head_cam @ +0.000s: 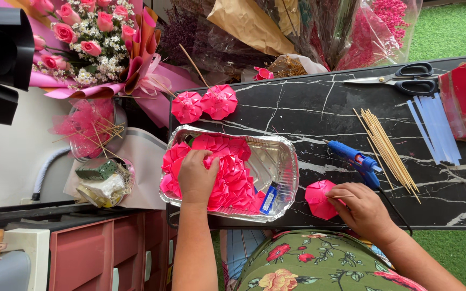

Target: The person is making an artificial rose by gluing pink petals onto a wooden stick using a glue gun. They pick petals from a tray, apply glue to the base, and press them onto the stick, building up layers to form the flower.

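Black marble-patterned bench [319,108] carries a foil tray [284,167] heaped with pink ribbon flowers [233,178], where the left hand [196,175] lies curled over the pile, fingers closed on one. Right hand [363,207] pinches a single pink flower [318,198] flat on the bench, just beside a blue glue gun [354,159] and wooden skewers [386,151].

Pink ribbon flowers [227,175] (black marbled table [308,108]).

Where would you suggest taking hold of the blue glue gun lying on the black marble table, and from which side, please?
Grip the glue gun by its handle, the part angled down toward the right hand. Come from above and from the person's side: it lies flat, the wooden skewers crowd its far right side, and its black cord trails off past that hand.
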